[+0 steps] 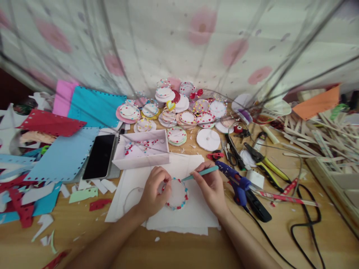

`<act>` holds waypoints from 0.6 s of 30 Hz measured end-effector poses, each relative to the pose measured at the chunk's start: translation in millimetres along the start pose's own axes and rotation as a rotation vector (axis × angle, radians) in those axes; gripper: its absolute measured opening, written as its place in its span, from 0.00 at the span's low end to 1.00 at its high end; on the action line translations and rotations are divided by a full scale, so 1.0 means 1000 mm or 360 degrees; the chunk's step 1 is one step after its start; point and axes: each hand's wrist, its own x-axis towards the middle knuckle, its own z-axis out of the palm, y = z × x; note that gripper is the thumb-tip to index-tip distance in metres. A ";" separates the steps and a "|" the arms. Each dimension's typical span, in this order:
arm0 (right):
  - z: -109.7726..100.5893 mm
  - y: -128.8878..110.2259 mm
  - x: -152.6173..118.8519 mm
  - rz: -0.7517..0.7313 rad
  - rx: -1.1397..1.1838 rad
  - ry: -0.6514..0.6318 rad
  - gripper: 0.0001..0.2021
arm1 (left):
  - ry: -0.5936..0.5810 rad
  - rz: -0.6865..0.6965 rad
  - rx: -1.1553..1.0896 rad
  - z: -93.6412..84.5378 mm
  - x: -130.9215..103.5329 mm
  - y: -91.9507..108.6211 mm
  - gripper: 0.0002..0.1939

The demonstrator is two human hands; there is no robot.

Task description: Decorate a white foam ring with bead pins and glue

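Teal tweezers (206,170) are gripped in my right hand (210,188), fingers closed round them. Their tip points left, at the upper rim of a ring of red, white and turquoise beads (186,196). My left hand (157,190) is closed, its fingertips pinching the ring's left side, where they hide part of it. The ring lies over white paper sheets (182,224). A plain thin hoop (127,198) rests on the paper left of my left hand. Just beyond sits a white open box (140,161) with small red, white and blue pieces inside.
Right of my hand lie a blue glue gun (238,183) with its cord, yellow-handled pliers (269,170) and scissors (231,157). Several decorated paper discs (207,139) stand behind. A phone (99,157) and coloured paper (64,157) are left; wooden sticks (305,136) are far right.
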 end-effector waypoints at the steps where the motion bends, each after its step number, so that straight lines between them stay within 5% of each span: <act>1: 0.000 0.000 0.000 -0.0006 0.0002 -0.0006 0.08 | -0.0001 0.0003 -0.0002 0.000 0.000 0.000 0.08; 18: -0.001 0.002 -0.003 -0.0080 -0.0015 -0.0071 0.06 | -0.0016 0.0015 0.0023 -0.001 0.000 -0.001 0.08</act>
